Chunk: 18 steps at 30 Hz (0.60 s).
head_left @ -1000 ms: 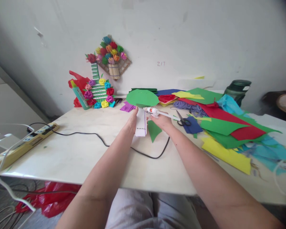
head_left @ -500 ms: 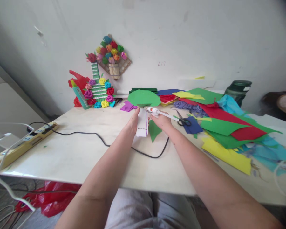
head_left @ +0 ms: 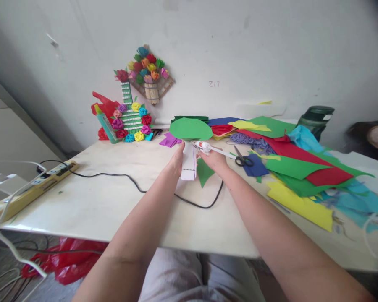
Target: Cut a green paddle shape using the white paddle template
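Pinched along its left edge by my left hand [head_left: 177,159] is a white card strip [head_left: 189,164] with pen lines on it. A green paper oval [head_left: 191,127] meets the strip's far end; whether the two are joined I cannot tell. My right hand [head_left: 215,161] is wrapped round a white glue gun [head_left: 204,146], with a glue stick [head_left: 223,152] poking out of its back. Its nozzle points left, at the place where strip and oval meet. Below the right hand lies a green paper scrap [head_left: 204,172]. Purple paper [head_left: 170,140] is just beyond my left hand.
Scissors [head_left: 243,159] lie right of my right hand on blue paper [head_left: 255,165]. Coloured sheets [head_left: 296,167] cover the right side. A black cord [head_left: 195,204] crosses the table from a power strip [head_left: 34,188]. Paper-flower crafts [head_left: 132,121] and a glue bottle [head_left: 106,125] stand back left.
The whole view has shifted very slightly. My hands, the card strip and the glue gun stay practically where they were.
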### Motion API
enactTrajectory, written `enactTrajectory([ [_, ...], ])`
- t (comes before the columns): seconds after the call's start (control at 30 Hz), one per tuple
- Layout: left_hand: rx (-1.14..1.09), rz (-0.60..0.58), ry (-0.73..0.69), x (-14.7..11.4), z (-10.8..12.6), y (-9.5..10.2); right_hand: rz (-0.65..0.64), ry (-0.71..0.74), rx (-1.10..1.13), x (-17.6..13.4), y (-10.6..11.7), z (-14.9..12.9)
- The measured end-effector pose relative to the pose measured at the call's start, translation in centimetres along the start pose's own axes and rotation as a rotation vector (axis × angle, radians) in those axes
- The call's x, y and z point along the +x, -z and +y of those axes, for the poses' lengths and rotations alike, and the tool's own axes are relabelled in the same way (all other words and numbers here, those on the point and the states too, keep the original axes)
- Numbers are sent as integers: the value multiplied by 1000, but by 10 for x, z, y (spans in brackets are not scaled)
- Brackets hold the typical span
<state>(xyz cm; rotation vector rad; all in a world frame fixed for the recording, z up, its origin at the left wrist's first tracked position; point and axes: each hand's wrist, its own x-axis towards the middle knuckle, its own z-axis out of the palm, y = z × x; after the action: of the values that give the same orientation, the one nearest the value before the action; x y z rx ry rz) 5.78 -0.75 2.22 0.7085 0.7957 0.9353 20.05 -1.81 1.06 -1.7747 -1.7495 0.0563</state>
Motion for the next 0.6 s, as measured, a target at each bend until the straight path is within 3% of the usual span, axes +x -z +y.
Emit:
enactTrajectory([
  [0.6,-49,-1,8,9,-1,9,-47,38,-23,1,1,0],
])
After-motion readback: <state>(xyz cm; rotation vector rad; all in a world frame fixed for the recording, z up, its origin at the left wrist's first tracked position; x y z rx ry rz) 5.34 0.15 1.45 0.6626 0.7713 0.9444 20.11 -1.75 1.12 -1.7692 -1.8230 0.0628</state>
